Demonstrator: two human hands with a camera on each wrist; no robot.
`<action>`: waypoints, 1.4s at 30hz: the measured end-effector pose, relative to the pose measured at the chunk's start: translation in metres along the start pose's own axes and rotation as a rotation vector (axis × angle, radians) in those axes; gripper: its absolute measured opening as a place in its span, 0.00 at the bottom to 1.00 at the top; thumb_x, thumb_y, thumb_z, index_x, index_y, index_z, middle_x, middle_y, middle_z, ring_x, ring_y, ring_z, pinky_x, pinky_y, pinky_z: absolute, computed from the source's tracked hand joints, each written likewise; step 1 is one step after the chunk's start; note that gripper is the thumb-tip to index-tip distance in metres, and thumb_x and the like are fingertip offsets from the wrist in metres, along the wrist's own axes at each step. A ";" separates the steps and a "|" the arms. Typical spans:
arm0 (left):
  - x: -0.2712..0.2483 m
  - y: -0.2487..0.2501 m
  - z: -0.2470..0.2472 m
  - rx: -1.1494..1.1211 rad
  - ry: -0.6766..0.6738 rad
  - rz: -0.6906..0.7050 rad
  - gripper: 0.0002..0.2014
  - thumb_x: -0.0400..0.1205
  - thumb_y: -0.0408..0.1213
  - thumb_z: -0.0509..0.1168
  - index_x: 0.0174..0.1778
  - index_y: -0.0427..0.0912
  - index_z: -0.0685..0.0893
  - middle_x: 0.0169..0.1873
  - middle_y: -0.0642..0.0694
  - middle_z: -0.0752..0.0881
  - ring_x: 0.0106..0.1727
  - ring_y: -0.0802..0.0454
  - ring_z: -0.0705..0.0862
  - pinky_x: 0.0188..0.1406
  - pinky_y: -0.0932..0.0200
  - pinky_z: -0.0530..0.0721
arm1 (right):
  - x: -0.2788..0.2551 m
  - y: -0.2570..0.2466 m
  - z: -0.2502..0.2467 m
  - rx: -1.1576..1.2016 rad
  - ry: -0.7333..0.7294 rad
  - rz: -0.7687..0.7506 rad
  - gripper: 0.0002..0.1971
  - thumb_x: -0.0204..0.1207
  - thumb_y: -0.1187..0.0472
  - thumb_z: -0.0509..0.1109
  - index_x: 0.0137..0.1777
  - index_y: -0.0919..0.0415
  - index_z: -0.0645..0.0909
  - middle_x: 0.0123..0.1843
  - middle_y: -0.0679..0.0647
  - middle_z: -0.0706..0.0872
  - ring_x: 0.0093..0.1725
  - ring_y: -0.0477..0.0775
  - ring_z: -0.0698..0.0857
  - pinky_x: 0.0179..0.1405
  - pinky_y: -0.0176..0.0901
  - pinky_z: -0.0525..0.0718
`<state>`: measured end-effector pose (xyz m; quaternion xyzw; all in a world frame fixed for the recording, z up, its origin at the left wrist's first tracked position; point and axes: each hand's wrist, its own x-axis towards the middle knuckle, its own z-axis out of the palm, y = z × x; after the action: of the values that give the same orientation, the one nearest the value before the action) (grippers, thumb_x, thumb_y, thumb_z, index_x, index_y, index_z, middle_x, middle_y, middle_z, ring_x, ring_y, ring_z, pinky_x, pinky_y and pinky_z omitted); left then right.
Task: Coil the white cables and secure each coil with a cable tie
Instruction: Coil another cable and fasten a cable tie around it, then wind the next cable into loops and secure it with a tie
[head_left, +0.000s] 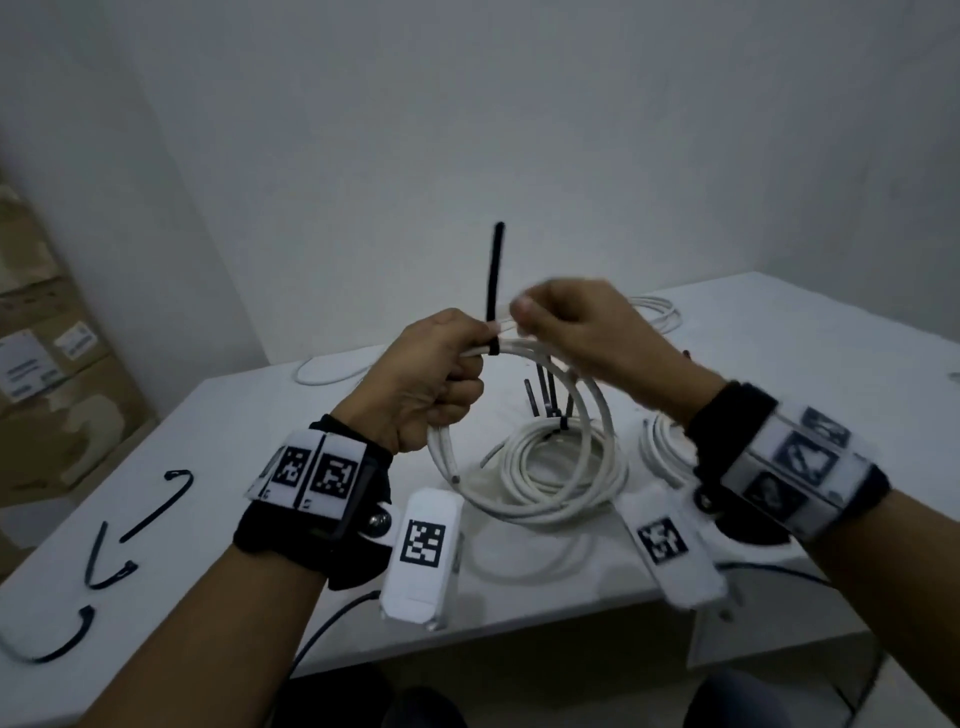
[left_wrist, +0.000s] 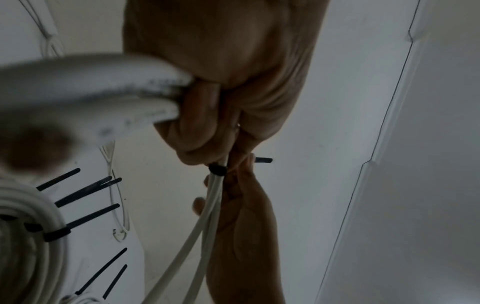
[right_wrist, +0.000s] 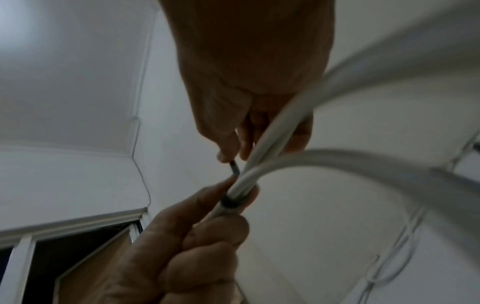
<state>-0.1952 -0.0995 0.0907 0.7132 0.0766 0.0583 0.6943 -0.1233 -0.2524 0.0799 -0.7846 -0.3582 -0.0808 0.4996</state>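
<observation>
Left hand (head_left: 426, 384) clenched around the coiled white round cable (head_left: 524, 431), held above the white desk (head_left: 260, 467) mid-front, keeping loops bunched. Right hand (head_left: 571, 332) fingers pinch the black plastic cable tie (head_left: 494, 280), presumably to cinch it.

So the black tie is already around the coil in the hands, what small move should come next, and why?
Probably pull the cable tie tighter. It already rings the white coil beside the left hand, its long tail stands up free, and the right hand pinches near the tie, so the loops may be loose.
</observation>
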 end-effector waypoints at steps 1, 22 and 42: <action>0.003 0.000 0.001 -0.026 0.013 0.003 0.16 0.84 0.37 0.63 0.31 0.46 0.67 0.19 0.52 0.61 0.14 0.60 0.54 0.12 0.74 0.51 | -0.010 0.003 -0.001 -0.090 -0.054 -0.001 0.14 0.81 0.45 0.61 0.46 0.54 0.81 0.41 0.51 0.88 0.39 0.52 0.87 0.40 0.46 0.84; 0.020 -0.055 0.100 0.075 0.183 0.130 0.13 0.87 0.33 0.58 0.36 0.39 0.70 0.25 0.44 0.71 0.19 0.53 0.70 0.15 0.62 0.70 | -0.067 0.071 -0.074 -0.301 0.068 0.330 0.10 0.78 0.62 0.70 0.41 0.70 0.82 0.33 0.62 0.89 0.26 0.55 0.88 0.31 0.45 0.88; 0.101 -0.073 0.173 1.041 -0.161 0.010 0.08 0.77 0.30 0.66 0.33 0.36 0.75 0.34 0.41 0.80 0.33 0.47 0.77 0.22 0.61 0.69 | -0.048 0.154 -0.134 -0.499 -0.041 0.700 0.06 0.69 0.73 0.64 0.31 0.68 0.74 0.23 0.62 0.80 0.19 0.60 0.82 0.26 0.50 0.87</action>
<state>-0.0650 -0.2487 0.0099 0.9663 0.0385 -0.0391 0.2514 -0.0283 -0.4259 0.0107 -0.9570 -0.0499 0.0251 0.2845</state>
